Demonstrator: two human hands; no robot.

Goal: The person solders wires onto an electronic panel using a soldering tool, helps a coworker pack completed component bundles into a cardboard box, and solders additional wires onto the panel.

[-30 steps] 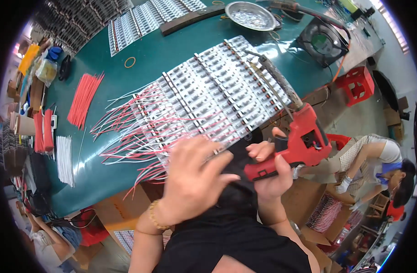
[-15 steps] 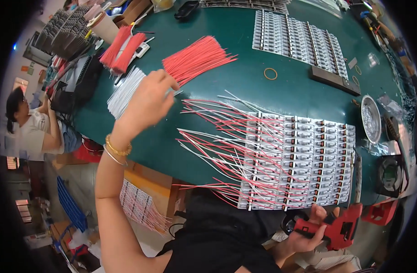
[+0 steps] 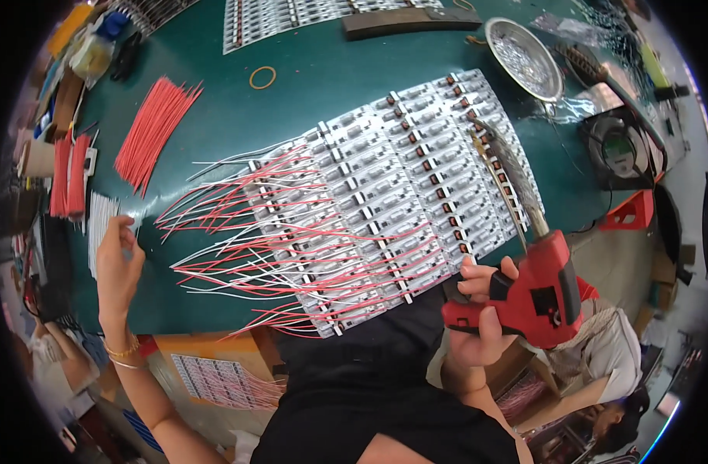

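Observation:
My left hand (image 3: 120, 259) hovers at the bundle of white wires (image 3: 98, 213) on the left of the table. Its fingers are curled together, and whatever they pinch is too small to make out. In my right hand (image 3: 481, 336) is a red and black soldering gun (image 3: 545, 290), its long metal nozzle pointing away over the right part of a panel of small circuit boards (image 3: 385, 193). Whether the tip touches the panel cannot be told. Loose red and white wires (image 3: 214, 267) fan out from the panel's left side. A bundle of red wires (image 3: 154, 133) lies beyond my left hand.
A second panel (image 3: 280, 19) and a dark bar (image 3: 388, 23) lie at the back. The metal dish (image 3: 524, 62) holds shiny bits. To the right stands a black fan-like device (image 3: 620, 147). More red wires (image 3: 69, 176) sit far left, and a rubber band (image 3: 262, 77) lies mid-table.
My view has turned right. The soldering gun has come up from the table's near edge, with its nozzle now over the panel. My left hand stays by the white wires.

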